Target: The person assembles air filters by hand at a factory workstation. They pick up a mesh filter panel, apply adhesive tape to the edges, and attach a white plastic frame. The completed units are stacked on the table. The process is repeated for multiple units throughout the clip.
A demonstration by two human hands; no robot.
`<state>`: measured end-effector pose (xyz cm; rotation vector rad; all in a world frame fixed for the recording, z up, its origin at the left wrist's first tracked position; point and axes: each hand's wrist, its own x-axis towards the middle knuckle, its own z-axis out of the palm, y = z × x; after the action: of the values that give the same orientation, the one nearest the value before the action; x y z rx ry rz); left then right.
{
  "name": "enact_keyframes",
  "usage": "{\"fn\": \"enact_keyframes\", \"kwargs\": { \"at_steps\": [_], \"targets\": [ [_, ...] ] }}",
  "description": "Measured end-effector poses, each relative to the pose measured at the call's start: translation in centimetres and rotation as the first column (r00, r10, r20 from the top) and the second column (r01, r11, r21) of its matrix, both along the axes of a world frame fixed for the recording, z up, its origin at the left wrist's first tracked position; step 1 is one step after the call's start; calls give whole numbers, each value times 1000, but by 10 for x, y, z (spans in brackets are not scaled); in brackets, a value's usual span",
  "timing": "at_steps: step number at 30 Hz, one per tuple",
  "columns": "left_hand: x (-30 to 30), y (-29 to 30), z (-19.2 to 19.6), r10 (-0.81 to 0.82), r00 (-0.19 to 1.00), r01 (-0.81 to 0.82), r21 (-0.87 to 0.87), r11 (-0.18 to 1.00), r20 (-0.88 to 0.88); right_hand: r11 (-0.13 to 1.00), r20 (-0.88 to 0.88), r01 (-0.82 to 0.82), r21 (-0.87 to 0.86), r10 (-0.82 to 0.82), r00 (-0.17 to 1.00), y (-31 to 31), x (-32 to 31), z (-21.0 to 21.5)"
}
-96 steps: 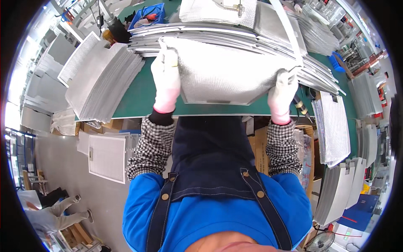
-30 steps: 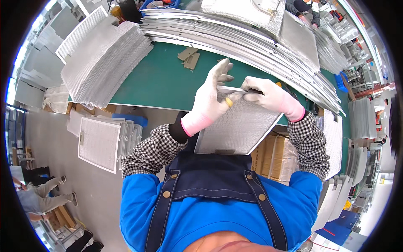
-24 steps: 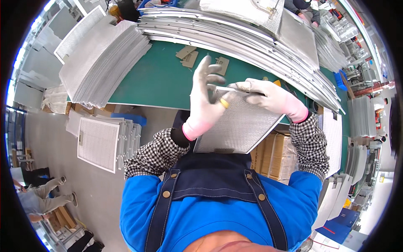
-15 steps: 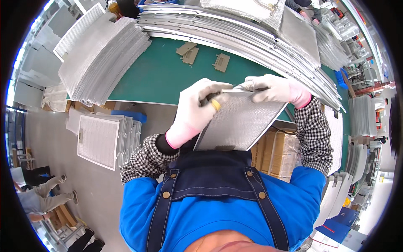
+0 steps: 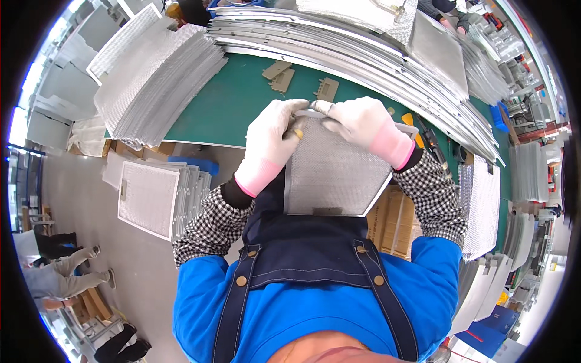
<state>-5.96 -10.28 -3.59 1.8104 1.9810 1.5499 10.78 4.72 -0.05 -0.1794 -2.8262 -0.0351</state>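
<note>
A framed metal mesh panel stands tilted in front of my apron, its lower edge against me. My left hand, in a white glove with a pink cuff, is closed on the panel's upper left corner. Along the same top edge my right hand, gloved alike, grips with bent fingers. The fingertips of both hands nearly meet at the top of the frame. Whatever small part lies between them is hidden. Just beyond sit several beige plastic plates on the green table.
Long stacked metal frames line the back of the table. Mesh panels are piled at the left, and more framed panels stand below. An orange-handled tool lies right of my right hand. Cardboard boxes sit under the table.
Both hands have moved slightly left and up along the panel's top edge, drawing closer together. The panel now stands more upright, and the orange-handled tool has come into sight beside my right hand.
</note>
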Motion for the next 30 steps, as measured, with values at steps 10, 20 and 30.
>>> {"fn": "enact_keyframes", "kwargs": {
  "at_steps": [10,20,30],
  "targets": [
    [-12,-12,7,-103,679,346,-193,918,727,998,-28,-57,41,58,998,-11,11,7],
    [22,-6,-13,-178,421,215,93,972,889,984,38,-29,-178,37,999,-19,24,23],
    [4,85,156,-288,760,448,149,881,-583,845,-171,465,-263,-515,840,91,109,-8]
  ]
}}
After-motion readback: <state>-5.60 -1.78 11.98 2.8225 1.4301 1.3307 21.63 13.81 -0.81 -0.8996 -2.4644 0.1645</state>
